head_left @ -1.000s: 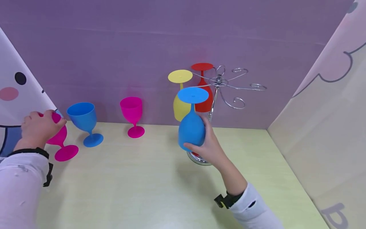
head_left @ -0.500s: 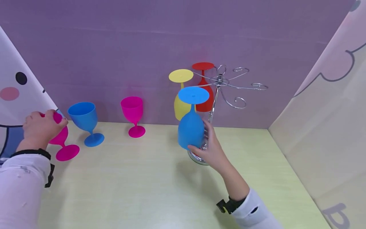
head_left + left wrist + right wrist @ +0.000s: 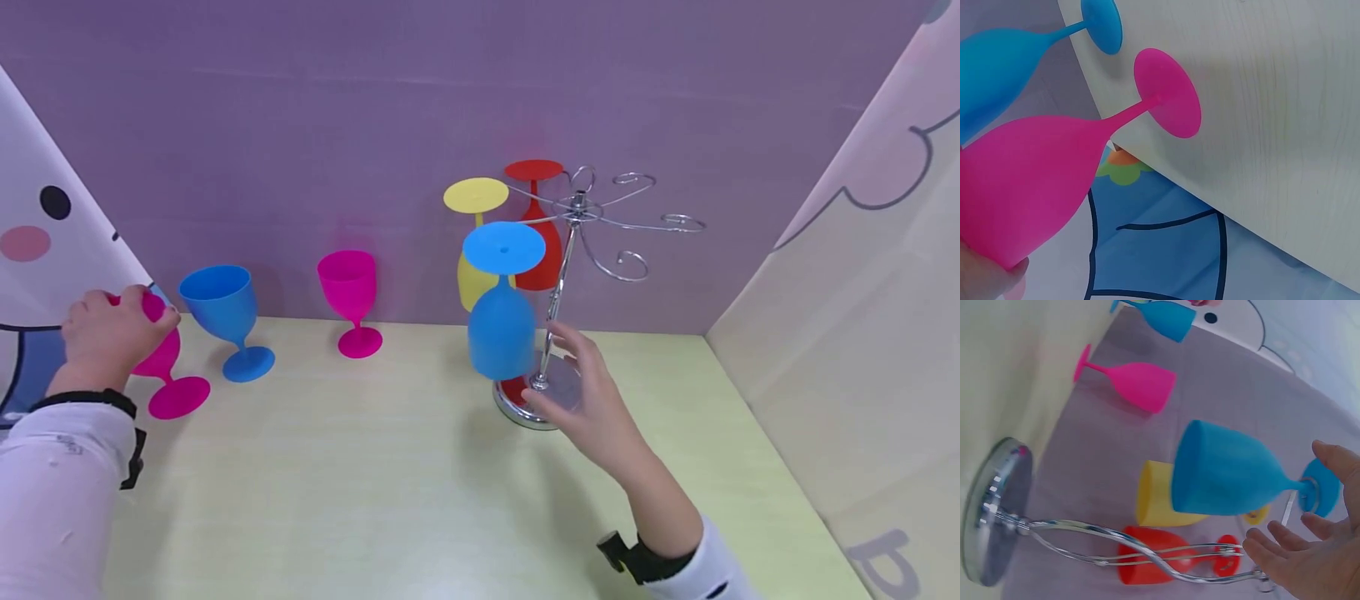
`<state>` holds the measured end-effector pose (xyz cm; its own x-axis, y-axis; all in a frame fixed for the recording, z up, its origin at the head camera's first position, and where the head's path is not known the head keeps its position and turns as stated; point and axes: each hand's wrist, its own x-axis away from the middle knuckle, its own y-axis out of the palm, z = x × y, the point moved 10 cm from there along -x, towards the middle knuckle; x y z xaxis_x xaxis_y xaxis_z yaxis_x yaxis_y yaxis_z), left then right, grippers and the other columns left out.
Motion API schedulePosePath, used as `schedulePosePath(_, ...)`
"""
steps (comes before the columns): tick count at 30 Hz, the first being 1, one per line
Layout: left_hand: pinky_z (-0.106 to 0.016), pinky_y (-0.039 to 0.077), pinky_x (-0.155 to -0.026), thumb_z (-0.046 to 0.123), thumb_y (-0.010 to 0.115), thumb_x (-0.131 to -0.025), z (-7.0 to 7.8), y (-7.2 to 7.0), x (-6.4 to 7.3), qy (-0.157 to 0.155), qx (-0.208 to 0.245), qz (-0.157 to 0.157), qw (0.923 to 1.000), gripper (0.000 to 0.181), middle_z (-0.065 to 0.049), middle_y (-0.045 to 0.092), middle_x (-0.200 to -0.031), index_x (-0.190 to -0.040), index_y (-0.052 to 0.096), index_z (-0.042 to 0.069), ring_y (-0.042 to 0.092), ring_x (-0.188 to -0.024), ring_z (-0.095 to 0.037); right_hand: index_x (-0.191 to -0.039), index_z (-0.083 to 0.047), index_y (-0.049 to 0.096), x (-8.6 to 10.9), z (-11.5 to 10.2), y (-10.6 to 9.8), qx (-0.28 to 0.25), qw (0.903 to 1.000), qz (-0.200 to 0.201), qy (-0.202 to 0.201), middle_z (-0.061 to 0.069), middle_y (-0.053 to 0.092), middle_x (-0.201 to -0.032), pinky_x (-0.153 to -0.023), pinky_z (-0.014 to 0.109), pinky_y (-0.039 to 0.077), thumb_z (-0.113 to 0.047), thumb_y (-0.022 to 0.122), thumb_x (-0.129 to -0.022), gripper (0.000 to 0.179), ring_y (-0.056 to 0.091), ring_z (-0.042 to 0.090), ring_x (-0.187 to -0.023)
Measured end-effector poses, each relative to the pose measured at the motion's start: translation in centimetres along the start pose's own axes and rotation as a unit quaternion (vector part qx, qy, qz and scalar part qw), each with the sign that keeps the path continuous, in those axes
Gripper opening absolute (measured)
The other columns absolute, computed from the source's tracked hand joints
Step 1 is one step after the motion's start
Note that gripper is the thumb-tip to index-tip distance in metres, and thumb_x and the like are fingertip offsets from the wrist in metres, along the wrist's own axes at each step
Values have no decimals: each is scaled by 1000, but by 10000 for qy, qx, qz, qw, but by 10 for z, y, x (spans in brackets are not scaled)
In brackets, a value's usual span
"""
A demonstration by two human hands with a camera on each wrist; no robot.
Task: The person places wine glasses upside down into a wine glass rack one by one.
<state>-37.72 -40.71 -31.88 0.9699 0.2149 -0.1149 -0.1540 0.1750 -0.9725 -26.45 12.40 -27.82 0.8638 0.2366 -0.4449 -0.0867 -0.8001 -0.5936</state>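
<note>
My left hand (image 3: 112, 337) grips a pink goblet (image 3: 178, 397) over its rim at the left end of the table; its foot is at the tabletop. The left wrist view shows a thumb at that goblet's bowl (image 3: 1035, 175). An upside-down blue goblet (image 3: 501, 329) hangs by its foot from a chrome wire stemware rack (image 3: 577, 210). Just right of it is my right hand (image 3: 600, 417), fingers spread, holding nothing, in front of the rack's pole. Behind the blue goblet hang a yellow goblet (image 3: 476, 196) and a red goblet (image 3: 542, 242), also upside down.
Another blue goblet (image 3: 220, 304) and a second pink goblet (image 3: 348, 287) stand upright along the table's back edge. Several rack arms (image 3: 678, 223) on the right carry no goblet. A purple backdrop (image 3: 300, 150) rises behind the table (image 3: 337, 467), with printed panels at both sides.
My right hand has let go of the hanging blue goblet and drawn back to the right and down. My left hand still grips the pink goblet in the same place.
</note>
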Motion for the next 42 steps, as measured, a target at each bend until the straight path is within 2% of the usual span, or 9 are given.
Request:
schedulePosePath(5, -72, 28, -86, 39, 47, -89, 2, 1, 0, -4, 28, -83, 10000, 75, -44, 15, -115, -137, 11, -7, 19, -109, -62, -138, -13, 31, 7, -46, -21, 692, 9920, 272, -1023, 10, 39, -136, -95, 49, 42, -14, 75, -74, 78, 35, 22, -125)
schedulePosePath(12, -72, 26, -89, 41, 42, -90, 6, -7, -1, -39, -32, 41, 10000, 74, -44, 15, -117, -138, 11, -6, 19, -111, -61, -133, -2, 37, 7, -122, -61, 1343, 9547, 772, -2540, 15, 43, -134, -92, 44, 45, -9, 74, -70, 73, 36, 25, -126)
schedulePosePath(15, -71, 28, -88, 42, 41, -91, 6, -7, -1, -100, -120, -23, 9999, 74, -44, 14, -116, -138, 10, -6, 19, -112, -62, -132, 1, 39, -3, -143, -81, 1464, 9402, 932, -2931, 17, 45, -134, -96, 42, 42, -10, 72, -71, 70, 36, 24, -126)
schedulePosePath(17, -71, 28, -88, 41, 41, -91, 6, -7, 0, -107, -142, -64, 9998, 74, -45, 14, -116, -137, 9, -6, 19, -111, -62, -131, 0, 41, -14, -152, -93, 1508, 9369, 976, -3000, 16, 47, -131, -98, 42, 41, -9, 72, -72, 67, 39, 23, -124)
schedulePosePath(21, -71, 28, -88, 41, 41, -91, 6, -5, 1, -83, -130, -110, 9998, 74, -45, 13, -115, -138, 9, -6, 19, -111, -62, -130, -6, 45, -48, -151, -112, 1707, 9482, 770, -2567, 12, 51, -129, -96, 45, 41, -11, 69, -78, 58, 43, 21, -119)
schedulePosePath(26, -72, 29, -85, 42, 42, -91, 7, -4, 2, 6, -49, -175, 9998, 76, -45, 14, -114, -138, 8, -6, 19, -109, -62, -136, -18, 42, -95, -128, -124, 2380, 9632, -114, -1243, 7, 45, -135, -96, 49, 40, -30, 60, -88, 53, 40, 23, -122)
schedulePosePath(28, -72, 29, -85, 43, 42, -91, 6, -3, 1, 11, -37, -162, 9999, 76, -45, 14, -114, -138, 9, -6, 20, -108, -62, -138, -20, 38, -111, -116, -125, 2653, 9600, -499, -745, 7, 41, -139, -96, 52, 39, -36, 56, -89, 55, 36, 26, -125)
schedulePosePath(32, -71, 29, -86, 46, 39, -91, 4, -2, -2, -37, -58, -118, 9999, 76, -45, 15, -114, -139, 9, -5, 20, -108, -62, -141, -18, 32, -137, -97, -128, 2985, 9492, -970, -221, 12, 36, -142, -93, 55, 41, -39, 54, -90, 60, 31, 31, -128)
schedulePosePath(42, -73, 28, -85, 46, 41, -90, -3, 4, -4, -87, -31, -202, 9998, 78, -46, 12, -115, -140, 7, -5, 17, -110, -63, -139, -9, 33, -170, -59, -113, 3033, 9390, -1606, 211, 20, 43, -132, -93, 53, 42, -36, 54, -91, 59, 38, 37, -119)
